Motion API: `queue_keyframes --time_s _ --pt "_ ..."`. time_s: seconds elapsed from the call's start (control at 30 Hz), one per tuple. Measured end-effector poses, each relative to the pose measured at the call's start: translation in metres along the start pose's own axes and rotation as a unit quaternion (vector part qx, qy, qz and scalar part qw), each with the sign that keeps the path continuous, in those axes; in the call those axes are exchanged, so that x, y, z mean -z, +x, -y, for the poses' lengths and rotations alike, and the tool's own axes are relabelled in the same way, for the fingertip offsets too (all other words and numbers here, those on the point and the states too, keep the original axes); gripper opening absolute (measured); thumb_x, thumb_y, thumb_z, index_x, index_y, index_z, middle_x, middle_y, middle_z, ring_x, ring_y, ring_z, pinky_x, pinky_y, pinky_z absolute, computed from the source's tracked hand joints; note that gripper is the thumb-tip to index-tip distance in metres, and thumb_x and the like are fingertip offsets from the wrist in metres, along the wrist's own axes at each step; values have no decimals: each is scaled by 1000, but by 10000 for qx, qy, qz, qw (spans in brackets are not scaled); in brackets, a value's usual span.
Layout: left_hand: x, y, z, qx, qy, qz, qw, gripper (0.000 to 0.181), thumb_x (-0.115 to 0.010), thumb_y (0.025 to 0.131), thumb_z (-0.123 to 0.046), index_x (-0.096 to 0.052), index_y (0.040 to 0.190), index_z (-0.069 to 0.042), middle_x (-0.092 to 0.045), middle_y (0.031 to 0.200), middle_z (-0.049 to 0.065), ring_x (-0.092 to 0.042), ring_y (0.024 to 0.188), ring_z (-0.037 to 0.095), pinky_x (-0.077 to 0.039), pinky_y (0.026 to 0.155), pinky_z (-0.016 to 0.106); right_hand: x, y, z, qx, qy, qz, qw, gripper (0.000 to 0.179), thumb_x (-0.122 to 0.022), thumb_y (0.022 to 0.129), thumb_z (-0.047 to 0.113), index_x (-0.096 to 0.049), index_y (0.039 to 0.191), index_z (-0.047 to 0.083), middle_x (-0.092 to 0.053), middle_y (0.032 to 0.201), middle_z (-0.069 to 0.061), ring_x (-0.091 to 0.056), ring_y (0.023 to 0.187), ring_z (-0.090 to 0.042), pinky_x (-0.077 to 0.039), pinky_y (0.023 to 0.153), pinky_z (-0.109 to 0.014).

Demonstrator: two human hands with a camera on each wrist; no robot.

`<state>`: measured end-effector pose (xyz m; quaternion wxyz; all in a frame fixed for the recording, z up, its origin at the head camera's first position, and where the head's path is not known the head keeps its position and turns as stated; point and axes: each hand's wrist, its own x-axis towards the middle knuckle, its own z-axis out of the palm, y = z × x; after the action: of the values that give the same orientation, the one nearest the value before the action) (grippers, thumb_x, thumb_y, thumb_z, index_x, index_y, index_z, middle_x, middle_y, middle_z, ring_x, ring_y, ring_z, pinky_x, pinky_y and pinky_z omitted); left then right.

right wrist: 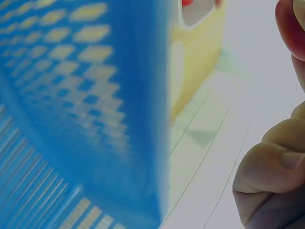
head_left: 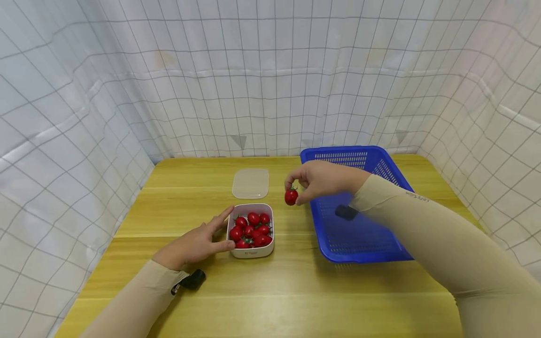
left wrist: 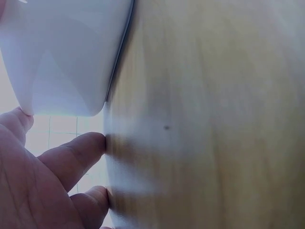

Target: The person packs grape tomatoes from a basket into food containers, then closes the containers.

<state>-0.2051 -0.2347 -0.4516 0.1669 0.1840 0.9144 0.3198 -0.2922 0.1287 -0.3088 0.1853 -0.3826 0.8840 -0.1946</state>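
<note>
Between thumb and fingertips, my right hand (head_left: 323, 178) pinches a red cherry tomato (head_left: 290, 197) with green leaves on top. It is held above the table, between the white box and the blue basket (head_left: 320, 234). Several more cherry tomatoes (head_left: 253, 218) lie in the small white square box (head_left: 252, 253). My left hand (head_left: 194, 244) is spread at the box's left side, thumb at the front corner and a finger along the back. In the left wrist view, one fingertip touches the box wall (left wrist: 57, 62) while other fingers (left wrist: 78, 155) rest on the table.
A translucent lid (head_left: 250, 183) lies flat behind the box. The slotted basket stands on the right of the wooden table (head_left: 270, 300), under my right forearm. Its inside is partly hidden by that arm. Gridded white curtains (head_left: 270, 94) surround the back and sides.
</note>
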Motion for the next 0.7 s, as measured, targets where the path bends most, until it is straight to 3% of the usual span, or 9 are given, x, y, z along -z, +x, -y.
queue_keyframes --time_s 0.3,0.7 --pt "0 -1 -3 65 -21 47 10000 98 -65 97 -63 -7 171 -35 -38 169 13 -7 160 53 -5 122 79 -14 37 28 372 137 387 9985 26 -82 89 23 -73 112 25 -48 68 6 -46 65 -10 -36 58 -25" --pt "2 -1 -4 122 -6 76 9999 100 -66 96 -62 -7 171 -33 -38 169 13 -9 161 51 -7 123 78 -23 56 41 636 -180 614 9959 28 -82 88 22 -73 115 24 -47 71 7 -45 68 -9 -36 61 -24"
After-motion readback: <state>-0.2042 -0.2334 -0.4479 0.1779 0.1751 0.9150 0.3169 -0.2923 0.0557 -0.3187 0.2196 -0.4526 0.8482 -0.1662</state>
